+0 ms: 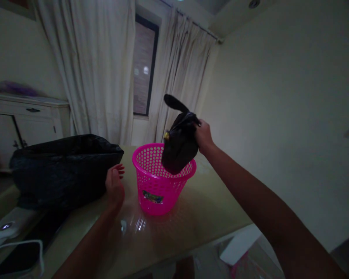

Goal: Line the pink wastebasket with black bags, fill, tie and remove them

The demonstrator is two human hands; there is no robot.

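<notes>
A small, filled black plastic bag (180,145) hangs from my right hand (204,135), whose fingers are wrapped round its gathered top. One loose handle of the bag sticks up to the left, and a small yellow bit shows at its side. The bag's lower end is over the mouth of a bright pink perforated plastic basket (158,201), in front of its far rim. My left hand (115,185) is open, fingers apart, between the basket and a large black plastic bag (64,174). Whether it touches the large bag I cannot tell.
The basket stands upright on a glossy pale table (206,209). At the lower left lie a dark phone (19,257), a white cable (42,248) and a white device (10,226). Behind are a white cabinet (31,120) and curtains (101,77); a wall (279,97) rises at right.
</notes>
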